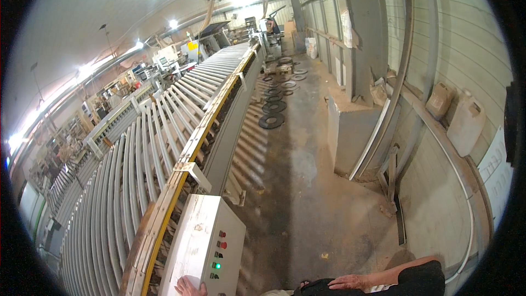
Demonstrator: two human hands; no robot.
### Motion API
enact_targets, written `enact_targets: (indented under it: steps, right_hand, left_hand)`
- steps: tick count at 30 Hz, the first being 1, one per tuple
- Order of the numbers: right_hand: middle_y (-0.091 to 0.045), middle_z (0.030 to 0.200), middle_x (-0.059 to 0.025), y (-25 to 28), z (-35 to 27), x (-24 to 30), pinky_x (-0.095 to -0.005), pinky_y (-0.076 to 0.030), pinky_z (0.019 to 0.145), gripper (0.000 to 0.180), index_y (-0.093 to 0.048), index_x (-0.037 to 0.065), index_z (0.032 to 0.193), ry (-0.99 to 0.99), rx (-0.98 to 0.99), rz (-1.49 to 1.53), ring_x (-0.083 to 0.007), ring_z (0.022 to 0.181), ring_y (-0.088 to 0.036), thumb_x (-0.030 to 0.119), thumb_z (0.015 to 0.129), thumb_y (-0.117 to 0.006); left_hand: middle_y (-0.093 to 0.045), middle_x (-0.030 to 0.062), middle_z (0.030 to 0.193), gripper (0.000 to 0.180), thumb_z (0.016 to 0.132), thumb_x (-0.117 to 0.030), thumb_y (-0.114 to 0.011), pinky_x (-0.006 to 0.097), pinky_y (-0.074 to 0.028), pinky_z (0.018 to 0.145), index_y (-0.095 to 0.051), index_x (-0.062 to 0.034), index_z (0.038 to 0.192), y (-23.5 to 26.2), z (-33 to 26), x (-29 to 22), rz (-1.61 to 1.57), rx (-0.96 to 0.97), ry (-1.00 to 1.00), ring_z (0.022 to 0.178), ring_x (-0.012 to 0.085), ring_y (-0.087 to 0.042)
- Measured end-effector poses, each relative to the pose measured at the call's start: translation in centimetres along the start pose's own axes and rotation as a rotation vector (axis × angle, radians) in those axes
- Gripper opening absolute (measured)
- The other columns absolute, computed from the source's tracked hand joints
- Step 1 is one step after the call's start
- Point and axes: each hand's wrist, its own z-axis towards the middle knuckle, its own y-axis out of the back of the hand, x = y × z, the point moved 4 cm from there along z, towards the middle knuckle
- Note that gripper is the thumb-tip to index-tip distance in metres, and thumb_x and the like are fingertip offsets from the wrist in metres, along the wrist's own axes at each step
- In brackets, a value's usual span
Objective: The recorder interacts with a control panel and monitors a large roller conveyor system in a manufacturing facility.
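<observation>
My left hand [190, 286] lies on the near end of a white control box [198, 225], its fingers apart and nothing in them. Red and dark knobs and a lit green button [216, 266] sit on the box's right face. At the lower edge, my right hand [349, 282] rests flat on dark clothing [323, 289], fingers stretched out and holding nothing. Beside the box runs a long roller conveyor [139, 156] of grey metal rollers, edged by a yellow strip [164, 225].
Several dark rings like tyres or discs [272, 120] lie on the dusty concrete floor [307, 208]. A grey column base [350, 137] stands at the right, by the wall. Plastic jugs [466, 123] sit on a wall ledge. Far off, a person [270, 24] is near machines.
</observation>
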Motion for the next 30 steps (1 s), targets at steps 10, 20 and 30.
enact_targets:
  steps: [10, 20, 30]
  right_hand:
    - [-0.036, 0.146, -0.0138, 2.6, 2.0, 4.9, -0.0425, -0.035, 0.107, 0.053, -0.028, 0.016, 0.147, 0.003, -0.007, -0.036, -0.0310, 0.131, -0.040, 0.019, 0.096, -0.041]
    - [-0.037, 0.145, -0.0134, -0.3, -0.1, 0.5, -0.0403, -0.036, 0.107, 0.055, -0.029, 0.015, 0.146, 0.014, 0.032, -0.176, -0.0300, 0.130, -0.042, 0.012, 0.093, -0.040]
    - [-0.039, 0.143, -0.0136, 0.4, 0.1, 2.1, -0.0405, -0.036, 0.107, 0.052, -0.030, 0.015, 0.147, 0.019, -0.010, -0.137, -0.0303, 0.129, -0.043, 0.014, 0.095, -0.038]
  left_hand:
    - [-0.033, 0.0197, 0.147, 0.080, 0.089, -0.054, -0.051, 0.050, -0.013, 0.115, -0.029, 0.0007, 0.143, -0.8, 0.2, 0.5, 0.016, -0.005, -0.010, 0.139, 0.0329, -0.024]
    - [-0.035, 0.0190, 0.147, 0.078, 0.089, -0.053, -0.052, 0.050, -0.014, 0.115, -0.032, 0.0007, 0.142, -1.7, 0.8, 0.9, 0.023, -0.036, -0.024, 0.138, 0.0318, -0.025]
    - [-0.035, 0.0191, 0.146, 0.080, 0.088, -0.054, -0.053, 0.050, -0.013, 0.115, -0.032, 0.0004, 0.142, -1.4, 0.7, 0.6, 0.013, -0.015, -0.001, 0.139, 0.0325, -0.024]
